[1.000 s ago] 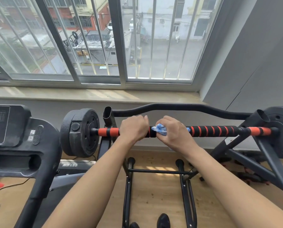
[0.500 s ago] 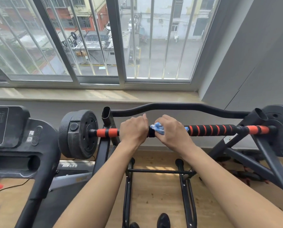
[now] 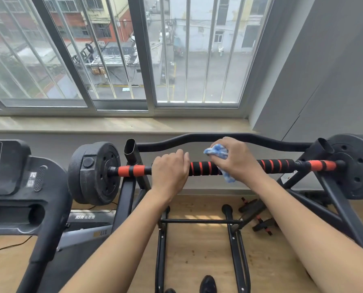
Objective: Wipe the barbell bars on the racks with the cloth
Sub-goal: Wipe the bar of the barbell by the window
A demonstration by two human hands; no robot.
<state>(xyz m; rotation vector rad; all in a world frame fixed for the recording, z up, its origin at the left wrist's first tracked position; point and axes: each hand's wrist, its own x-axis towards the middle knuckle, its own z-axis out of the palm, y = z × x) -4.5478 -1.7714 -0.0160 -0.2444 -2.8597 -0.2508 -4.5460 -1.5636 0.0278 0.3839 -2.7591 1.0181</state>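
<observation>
Hands [image 3: 169, 170] grip barbell bar [image 3: 203, 168]; right presses cloth [image 3: 217, 152] on it.

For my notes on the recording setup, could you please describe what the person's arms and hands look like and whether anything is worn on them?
Both forearms are bare up to the bottom edge of the picture: no sleeves show. The left hand and the right hand wear no gloves, and no watch, bracelet or strap shows at either wrist. No ring shows on the parts of the fingers that are in view.

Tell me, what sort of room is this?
Probably a small home gym: a barbell with weight plates rests on a rack, a treadmill stands to its left, and small dumbbells lie on the wooden floor.
</observation>
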